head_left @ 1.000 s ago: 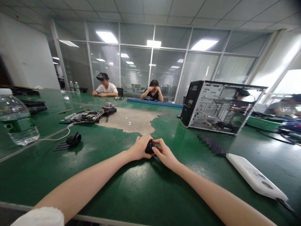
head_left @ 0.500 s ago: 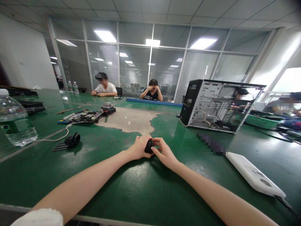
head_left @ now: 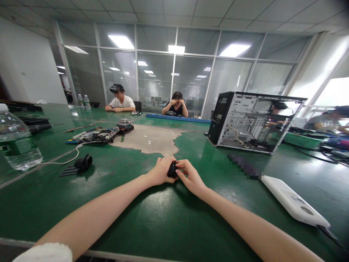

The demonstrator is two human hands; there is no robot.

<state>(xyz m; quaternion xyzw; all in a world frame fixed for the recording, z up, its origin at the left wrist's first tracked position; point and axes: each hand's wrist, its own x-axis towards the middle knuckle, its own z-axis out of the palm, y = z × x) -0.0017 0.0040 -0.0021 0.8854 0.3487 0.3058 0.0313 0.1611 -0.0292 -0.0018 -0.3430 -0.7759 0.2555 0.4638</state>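
Note:
Low over the middle of the green table (head_left: 114, 214), a small black rounded object (head_left: 172, 170) is between my hands; its exact kind does not show. My left hand (head_left: 160, 171) wraps around its left side, with the thumb below. From the right, the thumb and fingertips of my right hand (head_left: 189, 177) pinch its edge. Part of the object is covered by my fingers. To the left of my hands lies a black plastic piece (head_left: 83, 163) with a round ring and long prongs.
A circuit board (head_left: 94, 136) and a fan cooler (head_left: 125, 124) lie left of the worn tan patch (head_left: 158, 138). An open computer case (head_left: 253, 122) stands at right, near a white power bank (head_left: 296, 201). At far left is a water bottle (head_left: 19, 142). Several people sit around.
The black object has turned slightly between my hands, and my right fingertips have shifted a little along its edge. The whole view has moved very slightly.

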